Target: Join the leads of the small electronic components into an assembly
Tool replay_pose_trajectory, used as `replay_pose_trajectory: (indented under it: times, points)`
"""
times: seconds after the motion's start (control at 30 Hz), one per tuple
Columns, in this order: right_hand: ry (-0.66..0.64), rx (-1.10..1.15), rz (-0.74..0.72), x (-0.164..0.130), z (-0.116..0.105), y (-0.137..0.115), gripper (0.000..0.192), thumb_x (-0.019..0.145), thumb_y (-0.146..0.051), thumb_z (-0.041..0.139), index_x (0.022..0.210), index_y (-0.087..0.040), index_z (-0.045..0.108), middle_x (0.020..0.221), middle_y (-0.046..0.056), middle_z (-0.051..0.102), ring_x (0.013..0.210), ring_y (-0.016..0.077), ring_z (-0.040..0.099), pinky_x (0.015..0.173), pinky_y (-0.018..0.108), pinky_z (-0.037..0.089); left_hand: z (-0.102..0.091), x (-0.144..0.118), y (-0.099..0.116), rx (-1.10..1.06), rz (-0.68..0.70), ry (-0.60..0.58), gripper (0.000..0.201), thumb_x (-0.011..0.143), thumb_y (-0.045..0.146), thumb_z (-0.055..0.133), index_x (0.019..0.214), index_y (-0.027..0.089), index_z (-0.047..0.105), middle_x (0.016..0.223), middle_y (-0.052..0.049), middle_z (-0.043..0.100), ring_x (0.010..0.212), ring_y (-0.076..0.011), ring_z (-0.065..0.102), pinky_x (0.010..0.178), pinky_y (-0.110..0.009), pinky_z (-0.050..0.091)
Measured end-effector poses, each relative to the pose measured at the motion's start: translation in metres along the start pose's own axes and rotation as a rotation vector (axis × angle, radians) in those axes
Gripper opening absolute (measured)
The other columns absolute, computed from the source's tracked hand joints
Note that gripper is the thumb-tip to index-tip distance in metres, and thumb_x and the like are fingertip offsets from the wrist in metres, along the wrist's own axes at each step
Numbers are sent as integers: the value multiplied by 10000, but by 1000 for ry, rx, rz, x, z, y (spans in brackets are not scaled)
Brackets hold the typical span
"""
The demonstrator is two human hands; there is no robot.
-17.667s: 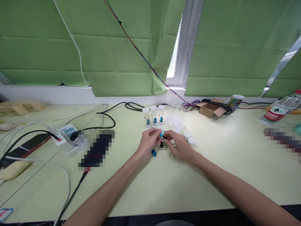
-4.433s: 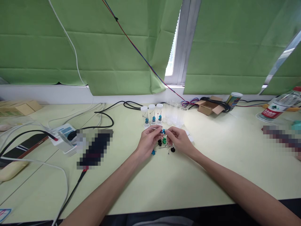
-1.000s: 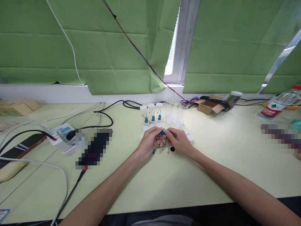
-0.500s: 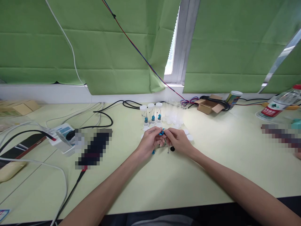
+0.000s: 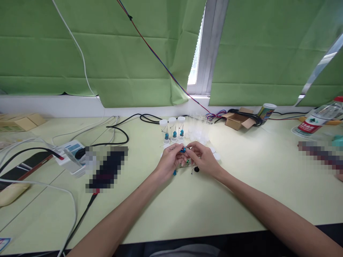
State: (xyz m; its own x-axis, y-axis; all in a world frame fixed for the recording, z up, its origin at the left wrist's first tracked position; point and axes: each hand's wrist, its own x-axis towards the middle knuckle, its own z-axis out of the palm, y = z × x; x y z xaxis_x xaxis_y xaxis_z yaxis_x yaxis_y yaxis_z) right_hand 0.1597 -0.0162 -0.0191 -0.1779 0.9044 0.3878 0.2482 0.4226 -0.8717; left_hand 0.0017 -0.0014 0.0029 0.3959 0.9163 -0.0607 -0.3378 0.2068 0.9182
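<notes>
Between the fingertips of both hands is a small blue part (image 5: 183, 150), its exact kind too small to make out. My left hand (image 5: 170, 159) pinches it from the left, and my right hand (image 5: 200, 155) grips it from the right with thumb and forefinger. Under the hands lie another small blue piece (image 5: 174, 172), a black round piece (image 5: 197, 169) and thin wire-like bits, partly hidden. Just behind stand three clear tubes with white caps (image 5: 173, 129), each holding a blue part and a thin wire.
More clear tubes (image 5: 197, 130) stand behind my right hand, with white caps (image 5: 216, 156) beside it. A cardboard box (image 5: 237, 121), a can (image 5: 266, 112) and a bottle (image 5: 312, 119) are at the right. Leftward lie a power strip (image 5: 71, 157), cables and a blurred dark object (image 5: 108, 169).
The blue part has turned slightly in my fingers. My right fingers have shifted a little, with the knuckles raised; a green bit now shows below them.
</notes>
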Motion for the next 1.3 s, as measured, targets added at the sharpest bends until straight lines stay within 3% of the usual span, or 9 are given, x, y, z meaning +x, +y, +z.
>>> replay_pose_trajectory:
  times: [0.27, 0.67, 1.3]
  points:
    - [18, -1, 15, 0, 1, 0, 289, 928, -489, 518, 901, -206, 569, 717, 11, 637, 542, 133, 564, 532, 264, 486, 2, -1, 2, 19, -7, 15, 244, 791, 371, 683, 748, 151, 587, 642, -29, 608, 523, -100, 545, 452, -216, 391]
    - [13, -86, 9, 1, 0, -3, 362, 964, -454, 459, 716, -202, 541, 586, -22, 552, 504, 119, 509, 524, 251, 423, -2, 0, -1, 56, -18, -10, 285, 827, 421, 653, 769, 149, 592, 646, -43, 620, 527, -101, 540, 476, -219, 402]
    - [0, -115, 1, 1, 0, -1, 355, 981, -402, 436, 702, -197, 517, 562, -34, 527, 489, 104, 486, 513, 231, 388, -1, 1, -1, 40, -39, 8, 266, 807, 397, 673, 749, 151, 587, 635, -33, 618, 519, -97, 537, 470, -212, 394]
